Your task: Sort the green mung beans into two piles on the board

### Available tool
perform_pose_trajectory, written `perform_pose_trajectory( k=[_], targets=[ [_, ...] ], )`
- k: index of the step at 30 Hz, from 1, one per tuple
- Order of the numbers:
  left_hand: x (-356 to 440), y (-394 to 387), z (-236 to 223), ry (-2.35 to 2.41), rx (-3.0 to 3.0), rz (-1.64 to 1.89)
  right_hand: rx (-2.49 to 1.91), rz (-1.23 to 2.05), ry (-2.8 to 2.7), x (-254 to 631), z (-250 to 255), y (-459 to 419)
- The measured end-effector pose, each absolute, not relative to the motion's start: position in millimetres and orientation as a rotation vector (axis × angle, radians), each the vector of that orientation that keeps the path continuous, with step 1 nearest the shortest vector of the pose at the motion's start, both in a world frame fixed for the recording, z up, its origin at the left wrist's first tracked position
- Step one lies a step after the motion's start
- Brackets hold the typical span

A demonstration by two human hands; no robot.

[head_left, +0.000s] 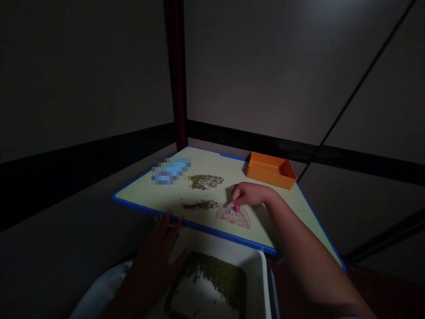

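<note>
My right hand [250, 195] is over the board, its thumb and fingers pinched together. Small pink and pale bits show at the fingertips, too small to name. Under them a clear pink protractor [244, 218] lies flat, with small pinkish pieces on it. Left of it is a strip of small green grains [201, 205]. Beyond that lies a pile of green grains [206, 180] with whitish bits among them. My left hand [162, 241], dark in shadow, has its fingers spread at the near blue edge of the board and holds nothing.
The pale yellow board [262, 237] has a blue rim. An orange tray [272, 176] stands at its back right, and a blurred light-blue item [171, 170] lies back left. Below the near edge sits a white tub [264, 279] with green grains in it. Walls close in behind.
</note>
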State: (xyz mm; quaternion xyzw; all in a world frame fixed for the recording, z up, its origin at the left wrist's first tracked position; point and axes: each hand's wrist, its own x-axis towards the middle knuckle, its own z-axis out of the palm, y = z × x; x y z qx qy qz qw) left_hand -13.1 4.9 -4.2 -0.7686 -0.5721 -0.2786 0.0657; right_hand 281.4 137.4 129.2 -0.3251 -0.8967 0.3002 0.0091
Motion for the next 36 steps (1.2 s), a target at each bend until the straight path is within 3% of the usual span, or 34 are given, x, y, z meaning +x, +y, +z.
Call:
perform_pose_trajectory(
  k=[26,36],
  targets=[
    [-11.8,4.8,3.1,-1.8,-2.365,-0.84,-1.485,0.513,-2.572,298.7,121.8,151.0],
    [-12.4,4.4,5.3,-1.816,-2.374,-0.794,-1.243,0.64,-2.577,300.8,133.1,148.1]
  ],
)
